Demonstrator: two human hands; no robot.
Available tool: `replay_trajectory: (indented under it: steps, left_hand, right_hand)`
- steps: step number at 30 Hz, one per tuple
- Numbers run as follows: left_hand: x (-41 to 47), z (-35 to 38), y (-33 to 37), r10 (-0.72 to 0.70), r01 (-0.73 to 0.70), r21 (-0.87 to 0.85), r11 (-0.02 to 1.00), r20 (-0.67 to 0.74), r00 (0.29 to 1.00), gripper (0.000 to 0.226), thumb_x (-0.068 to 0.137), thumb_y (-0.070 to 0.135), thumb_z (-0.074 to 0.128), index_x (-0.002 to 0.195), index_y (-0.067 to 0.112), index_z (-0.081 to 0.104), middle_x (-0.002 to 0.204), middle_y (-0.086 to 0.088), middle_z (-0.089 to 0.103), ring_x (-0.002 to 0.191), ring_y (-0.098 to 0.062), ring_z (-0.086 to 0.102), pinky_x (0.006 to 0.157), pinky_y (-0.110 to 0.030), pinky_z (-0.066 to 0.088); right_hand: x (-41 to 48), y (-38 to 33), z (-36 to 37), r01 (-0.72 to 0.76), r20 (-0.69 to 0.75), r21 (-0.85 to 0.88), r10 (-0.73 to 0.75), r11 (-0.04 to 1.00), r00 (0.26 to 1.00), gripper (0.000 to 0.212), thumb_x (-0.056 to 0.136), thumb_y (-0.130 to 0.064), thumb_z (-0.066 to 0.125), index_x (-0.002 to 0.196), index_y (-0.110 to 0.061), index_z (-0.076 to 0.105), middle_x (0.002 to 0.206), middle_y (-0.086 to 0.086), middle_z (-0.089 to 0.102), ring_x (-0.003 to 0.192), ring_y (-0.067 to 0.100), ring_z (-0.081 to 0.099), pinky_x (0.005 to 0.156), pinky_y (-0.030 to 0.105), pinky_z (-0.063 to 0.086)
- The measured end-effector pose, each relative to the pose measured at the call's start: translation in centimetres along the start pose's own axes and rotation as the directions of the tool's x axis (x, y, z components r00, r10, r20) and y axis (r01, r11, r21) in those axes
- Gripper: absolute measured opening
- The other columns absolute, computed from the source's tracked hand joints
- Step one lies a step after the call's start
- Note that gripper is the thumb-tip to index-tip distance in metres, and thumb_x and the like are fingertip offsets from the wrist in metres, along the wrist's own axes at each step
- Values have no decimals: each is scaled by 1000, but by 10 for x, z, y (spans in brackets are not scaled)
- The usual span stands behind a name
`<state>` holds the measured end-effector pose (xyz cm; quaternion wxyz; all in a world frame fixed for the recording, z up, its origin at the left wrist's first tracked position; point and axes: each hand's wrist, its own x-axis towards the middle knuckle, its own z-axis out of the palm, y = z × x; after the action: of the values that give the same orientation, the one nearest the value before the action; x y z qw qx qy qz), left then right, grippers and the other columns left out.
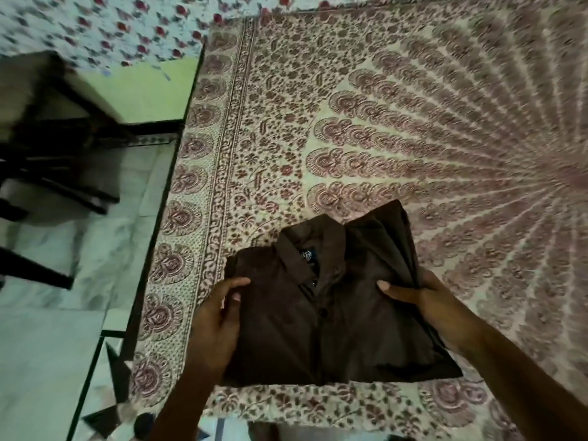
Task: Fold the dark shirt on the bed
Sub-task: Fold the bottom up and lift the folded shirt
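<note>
From my remote seat I see the dark shirt (pixel 334 313) lying at about 6 o'clock in the head view, on the near part of the bed (pixel 397 128). The bed is covered by a cream spread printed with maroon flowers and fanned feather shapes. The shirt is folded into a compact rectangle, front side up. Its collar (pixel 310 246) points toward 12 o'clock, with a small round label (pixel 306 256) showing inside the neck. A dark button (pixel 323 311) sits on the placket near the middle.

My left hand (pixel 216 316) holds the shirt at its 9 o'clock edge. The thumb lies across the top of the fabric and the fingers are curled at the edge, so the grip is closed on the cloth. My right hand (pixel 428 300) holds the 3 o'clock edge. Its thumb presses down on the front panel, and the other fingers are tucked behind a bunch of loose folds that stand up there. That grip is also closed on the shirt.

The shirt's lower hem runs along the spread's patterned border, close to the bed's near edge.

Off the bed, at 9 to 10 o'clock, a piece of dark wooden furniture (pixel 54 160) stands on a pale tiled floor (pixel 47 351); it is blurred and I cannot tell what kind it is. At 11 o'clock a light cloth with red flowers (pixel 95 30) fills the corner.
</note>
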<state>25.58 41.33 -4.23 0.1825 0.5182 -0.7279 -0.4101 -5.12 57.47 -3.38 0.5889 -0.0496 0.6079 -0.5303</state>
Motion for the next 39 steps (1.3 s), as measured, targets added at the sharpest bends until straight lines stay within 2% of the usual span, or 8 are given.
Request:
replay_trajectory:
  steps: [7, 13, 18, 22, 26, 30, 34, 39]
  left_hand:
    - [26, -78, -63, 17, -62, 128, 990, 323, 946, 89, 70, 18, 67, 155, 23, 43, 151, 10, 48, 135, -5, 46, 114, -17, 37]
    - [55, -130, -107, 8, -65, 149, 987, 357, 934, 91, 76, 21, 60, 161, 28, 30, 156, 9, 37, 140, -6, 37, 119, -16, 24]
    - [49, -133, -159, 11, -56, 105, 993, 390, 921, 82, 91, 33, 61, 163, 37, 21, 161, 8, 34, 145, -11, 37, 122, -31, 32]
    - [16, -131, -176, -39, 13, 96, 995, 279, 959, 84, 83, 56, 70, 158, 37, 35, 154, 6, 43, 133, -5, 44, 109, -33, 40]
    - [-9, -128, -189, -58, 34, 101, 994, 248, 967, 72, 85, 48, 72, 151, 39, 46, 150, 18, 44, 132, -1, 41, 111, -30, 39]
    - [-9, -132, -193, -66, 56, 49, 997, 241, 968, 59, 87, 44, 72, 142, 37, 53, 145, 37, 43, 133, -4, 48, 110, -36, 44]
    - [-11, -134, -187, -149, 69, 273, 959, 284, 947, 62, 92, 53, 67, 149, 33, 48, 146, -3, 58, 130, -32, 57, 107, -42, 46]
    - [-1, -129, -143, -194, 83, 588, 805, 127, 973, 66, 92, 41, 70, 151, 32, 40, 140, -18, 50, 123, -44, 55, 88, -58, 55]
  right_hand:
    - [24, 53, 72, -13, -65, 8, 13, 1000, 998, 84, 42, -40, 105, 119, -21, 77, 117, 6, 78, 103, 29, 77, 94, 42, 55]
    - [34, 71, 135, 3, -113, -92, -13, 996, 994, 22, 80, -17, 80, 101, -23, 83, 109, 2, 80, 104, 27, 76, 88, 41, 63]
    - [30, 104, 153, -53, -294, -226, -16, 973, 956, 86, 54, -54, 94, 122, -7, 73, 118, 10, 77, 108, 29, 73, 98, 46, 57]
    - [8, 111, 153, -96, -306, -340, -14, 935, 952, 85, 60, -34, 99, 134, -15, 64, 121, 2, 73, 111, 24, 70, 97, 43, 57]
    - [-15, 132, 141, -138, -287, -485, -8, 864, 958, 123, 23, -73, 95, 132, -30, 59, 125, -1, 71, 112, 22, 70, 95, 50, 61]
    - [-21, 137, 137, -179, -331, -443, 25, 878, 943, 98, 37, -56, 100, 125, -26, 66, 121, 4, 75, 110, 29, 72, 93, 55, 61]
    - [-13, 142, 130, -248, -360, -559, 38, 791, 932, 123, 29, -80, 91, 129, -11, 69, 116, 6, 76, 105, 30, 73, 96, 52, 59]
    - [-4, 114, 154, -289, -423, -827, -195, 483, 885, 67, 77, -43, 89, 127, -9, 61, 118, 16, 68, 110, 37, 64, 80, 34, 46]
